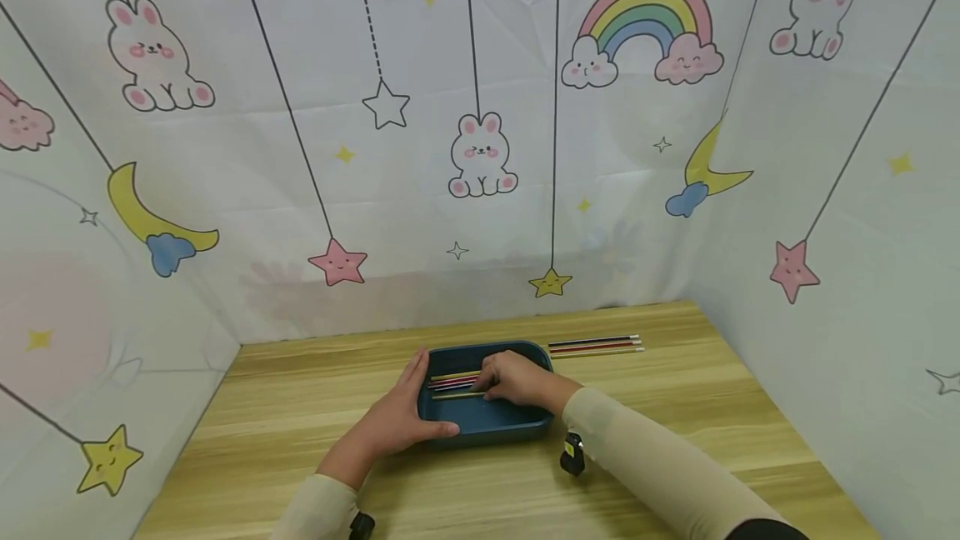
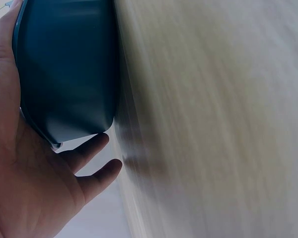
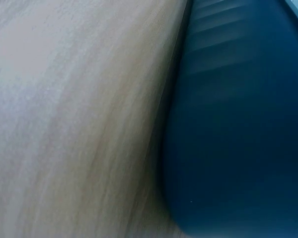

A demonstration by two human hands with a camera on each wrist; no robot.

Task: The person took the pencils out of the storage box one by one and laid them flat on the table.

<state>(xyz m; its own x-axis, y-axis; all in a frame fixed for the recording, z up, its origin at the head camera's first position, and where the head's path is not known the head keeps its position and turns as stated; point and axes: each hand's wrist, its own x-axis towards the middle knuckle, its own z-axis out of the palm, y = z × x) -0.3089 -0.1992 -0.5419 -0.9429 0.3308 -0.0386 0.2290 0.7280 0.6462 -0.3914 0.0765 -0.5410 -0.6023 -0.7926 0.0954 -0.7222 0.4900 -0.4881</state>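
A dark blue rectangular bin [image 1: 495, 418] sits on the table, with several pencils [image 1: 452, 383] lying side by side along its left half. My left hand [image 1: 401, 415] rests spread against the bin's left end, thumb along the front rim and fingers toward the back corner. In the left wrist view, two fingertips [image 2: 100, 144] of it stand straight beside the bin's wall. Reaching over the right side, my right hand [image 1: 517, 377] is inside the bin, its fingers curled and pinching a yellow pencil [image 1: 453, 396]. The right wrist view shows the bin's outer wall [image 3: 238, 139] but no fingers.
To the right of the bin, several more pencils [image 1: 596, 347] with white ends lie parallel on the wood-grain table [image 1: 712, 423]. A white curtain [image 1: 420, 207] printed with rabbits, stars and moons stands behind and along both sides.
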